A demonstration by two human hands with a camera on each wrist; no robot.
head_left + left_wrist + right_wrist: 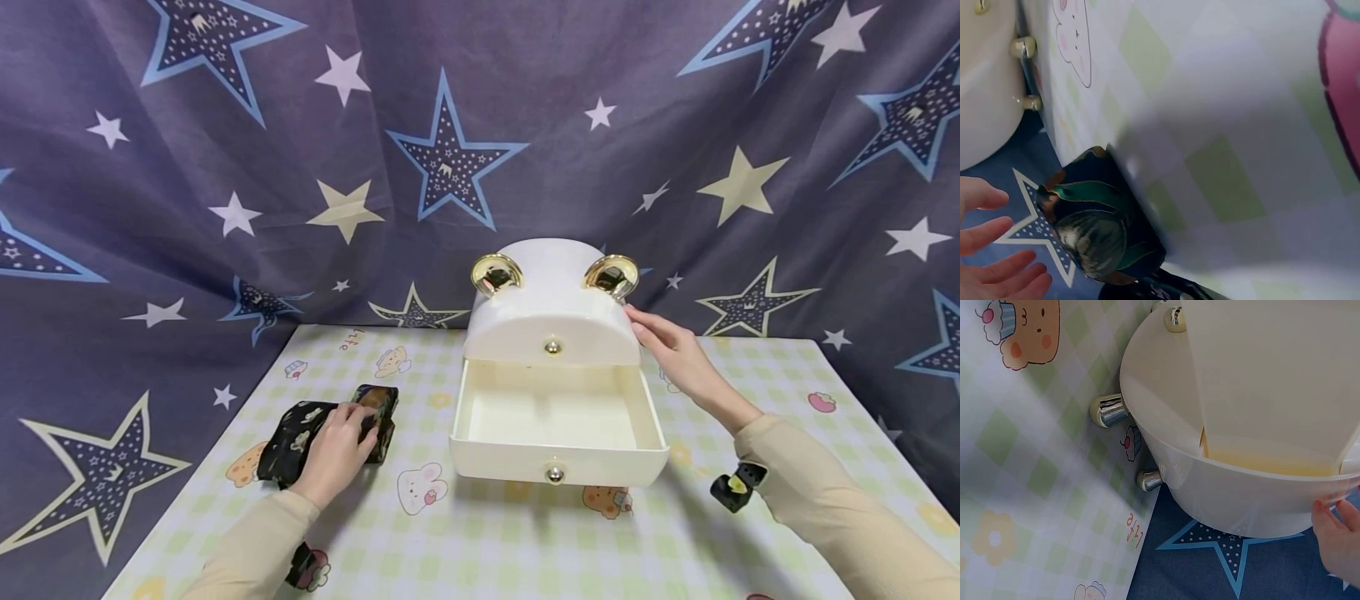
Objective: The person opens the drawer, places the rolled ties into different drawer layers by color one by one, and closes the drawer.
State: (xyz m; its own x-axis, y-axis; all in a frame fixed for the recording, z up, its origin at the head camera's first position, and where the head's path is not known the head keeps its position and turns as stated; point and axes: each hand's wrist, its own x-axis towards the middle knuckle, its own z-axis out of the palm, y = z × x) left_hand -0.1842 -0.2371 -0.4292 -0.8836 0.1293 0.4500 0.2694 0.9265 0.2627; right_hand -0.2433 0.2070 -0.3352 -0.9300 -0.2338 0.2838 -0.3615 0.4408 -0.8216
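Observation:
A white storage box [555, 283] with gold ear shapes stands at the back of the table, its lower drawer [510, 461] pulled out and bare inside. My right hand [686, 362] touches the box's right side, below the gold ear [612, 275]; its fingertips also meet the white wall in the right wrist view. To the left, my left hand [336, 454] is over two dark items: a black patterned fabric-like bundle [292, 429] and a dark floral block-shaped item [378, 400]. In the left wrist view, loosely spread fingers [1004, 269] appear beside the floral item, apart from it.
A checked, cartoon-printed cloth covers the table [420, 550]. Close behind the box hangs a dark blue star-patterned curtain [540, 150]. Gold knobs [554, 474] project from the drawer fronts. Gold feet [1110, 410] support the box.

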